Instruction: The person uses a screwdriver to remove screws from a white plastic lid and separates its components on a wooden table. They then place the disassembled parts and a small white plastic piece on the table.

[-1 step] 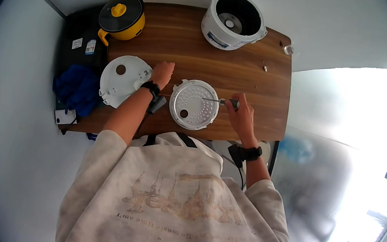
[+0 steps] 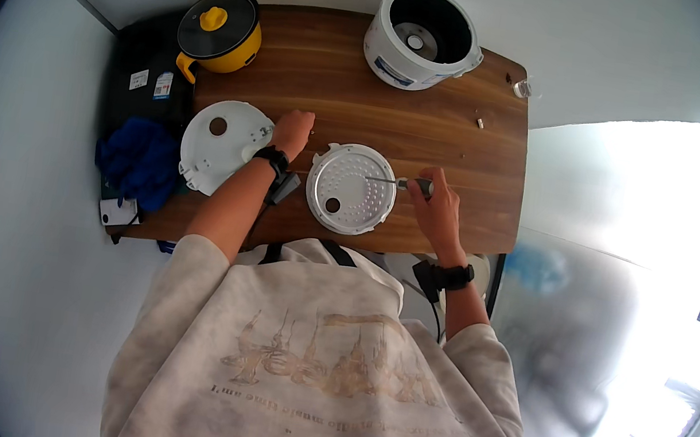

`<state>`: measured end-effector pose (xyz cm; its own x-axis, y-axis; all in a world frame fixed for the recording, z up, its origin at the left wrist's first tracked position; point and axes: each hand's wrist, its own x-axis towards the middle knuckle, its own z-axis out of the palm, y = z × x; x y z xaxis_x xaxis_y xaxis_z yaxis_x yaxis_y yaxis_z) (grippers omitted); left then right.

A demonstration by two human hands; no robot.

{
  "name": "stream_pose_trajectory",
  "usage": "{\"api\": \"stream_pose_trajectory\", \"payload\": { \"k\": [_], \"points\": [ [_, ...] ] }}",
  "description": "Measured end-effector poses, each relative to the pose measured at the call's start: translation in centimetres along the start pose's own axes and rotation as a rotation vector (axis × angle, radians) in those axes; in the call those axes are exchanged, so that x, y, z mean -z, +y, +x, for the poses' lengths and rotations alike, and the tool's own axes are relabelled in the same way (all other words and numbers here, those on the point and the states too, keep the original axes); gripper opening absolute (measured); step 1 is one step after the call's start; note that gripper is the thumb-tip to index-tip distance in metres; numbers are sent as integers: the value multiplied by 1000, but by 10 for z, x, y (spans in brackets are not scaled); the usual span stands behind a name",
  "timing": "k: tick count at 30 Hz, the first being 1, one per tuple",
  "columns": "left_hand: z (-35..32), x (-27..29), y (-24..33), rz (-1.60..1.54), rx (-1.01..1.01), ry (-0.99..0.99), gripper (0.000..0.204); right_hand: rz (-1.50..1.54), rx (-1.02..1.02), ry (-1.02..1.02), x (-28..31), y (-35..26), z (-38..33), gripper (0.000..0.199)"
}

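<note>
White lid [image 2: 351, 188], right hand [image 2: 434, 208] gripping screwdriver [image 2: 398, 183]

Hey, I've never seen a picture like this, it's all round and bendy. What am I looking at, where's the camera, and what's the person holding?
There is no machine here, only a person using two bare hands. The camera sits on the person's head and looks straight down through a fisheye lens, which bends straight edges near the rim. The pale shirt at the bottom is the person's own.

A wooden table carries a white rice cooker body with its lid off, a yellow pot with a black lid, a white outer lid and a round perforated inner lid. A blue cloth lies off the table's left end.

The right hand grips a screwdriver, its tip over the inner lid. The left hand rests on the table between the two lids; it seems empty, and whether it touches the outer lid's edge is hard to tell.
</note>
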<state>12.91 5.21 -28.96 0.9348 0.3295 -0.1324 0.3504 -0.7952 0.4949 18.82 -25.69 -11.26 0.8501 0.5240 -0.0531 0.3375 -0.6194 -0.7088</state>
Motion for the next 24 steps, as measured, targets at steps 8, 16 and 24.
{"api": "stream_pose_trajectory", "payload": {
  "k": [8, 16, 24],
  "points": [
    [-3, 9, 1, 25, -24, -10, 6, 27, -1, 30, -2, 6, 4, 24],
    [-15, 20, 45, -178, -260, -100, 18, -77, -51, 43, 6, 10, -4, 22],
    [-43, -13, 40, -53, -152, -157, 33, -88, -119, 105, 20, 19, -25, 26]
  ]
}}
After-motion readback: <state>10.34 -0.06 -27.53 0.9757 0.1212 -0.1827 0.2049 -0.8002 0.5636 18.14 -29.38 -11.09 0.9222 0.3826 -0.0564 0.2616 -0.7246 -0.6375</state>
